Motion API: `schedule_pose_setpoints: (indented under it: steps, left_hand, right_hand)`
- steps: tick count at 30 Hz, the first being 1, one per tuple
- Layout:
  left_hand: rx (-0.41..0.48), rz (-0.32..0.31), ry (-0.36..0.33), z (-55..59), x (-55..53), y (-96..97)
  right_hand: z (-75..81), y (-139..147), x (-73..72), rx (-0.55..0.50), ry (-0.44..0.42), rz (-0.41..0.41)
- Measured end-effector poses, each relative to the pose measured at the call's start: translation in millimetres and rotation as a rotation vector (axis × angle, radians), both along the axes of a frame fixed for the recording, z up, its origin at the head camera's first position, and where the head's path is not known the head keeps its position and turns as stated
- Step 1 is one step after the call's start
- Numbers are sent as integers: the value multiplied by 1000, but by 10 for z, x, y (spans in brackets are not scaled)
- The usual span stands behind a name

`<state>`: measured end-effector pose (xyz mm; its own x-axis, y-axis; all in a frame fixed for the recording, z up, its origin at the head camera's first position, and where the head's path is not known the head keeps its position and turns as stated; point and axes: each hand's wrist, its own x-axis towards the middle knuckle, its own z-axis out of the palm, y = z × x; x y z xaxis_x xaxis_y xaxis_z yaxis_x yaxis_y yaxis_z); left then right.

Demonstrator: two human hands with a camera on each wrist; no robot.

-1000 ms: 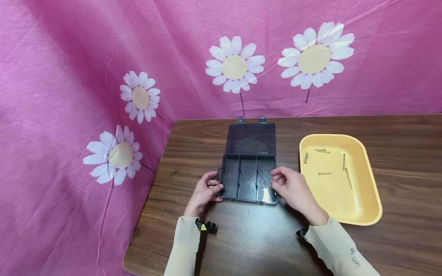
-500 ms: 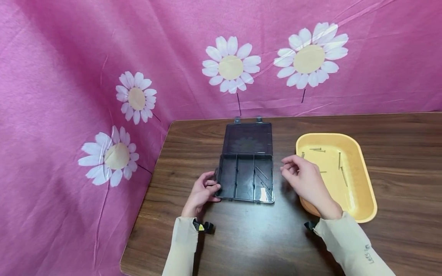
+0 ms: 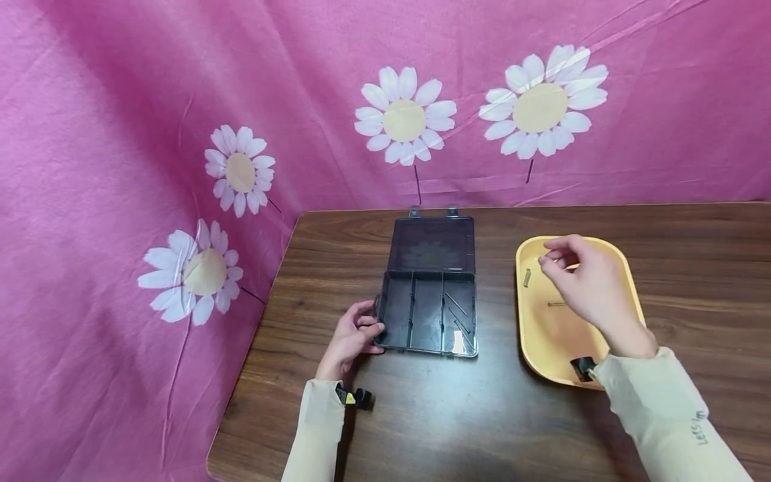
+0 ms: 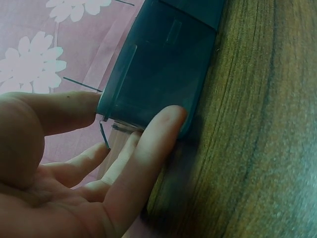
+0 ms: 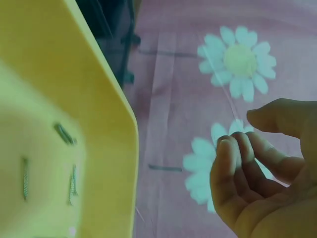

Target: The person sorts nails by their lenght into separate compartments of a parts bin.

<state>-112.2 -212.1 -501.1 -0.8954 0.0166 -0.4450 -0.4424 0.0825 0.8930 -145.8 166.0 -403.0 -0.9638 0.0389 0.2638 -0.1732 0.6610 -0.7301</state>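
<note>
A dark see-through storage box (image 3: 427,308) stands on the table with its lid (image 3: 431,242) folded back. Three compartments divide it lengthwise, and several thin screws (image 3: 456,303) lie in the right one. My left hand (image 3: 351,336) grips the box by its left side; in the left wrist view the thumb meets the rim and another finger lies along the wall. My right hand (image 3: 593,288) hovers over the yellow tray (image 3: 521,328), fingers loosely bent and thumb apart. The right wrist view shows nothing between its fingertips. Screws (image 5: 26,178) lie on the tray floor, some hidden by the hand.
The brown wooden table (image 3: 421,415) has its left edge just beyond the left arm. A pink cloth (image 3: 313,100) with white daisies hangs behind and to the left. A strip of bare tabletop separates box and tray.
My right hand has let go of a screw in the box's right compartment and moved right, over the yellow tray. The left hand has stayed on the box.
</note>
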Motion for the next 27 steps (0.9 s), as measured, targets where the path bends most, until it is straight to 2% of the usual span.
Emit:
schedule_pose_setpoints:
  steps: [5,11,22,27]
  left_hand:
    - [6,5,0,10,1,5]
    - [7,0,16,17,6,-4]
    - [15,8,17,15,5,-7]
    - [13,6,14,9,5,-7]
  right_hand:
    - [63,181,-76,90,25,-58]
    - [59,342,-156,154,-68,-25]
    - [-220,480,-345,318,-318,116]
    - [-349,511,-400,393,-395,127]
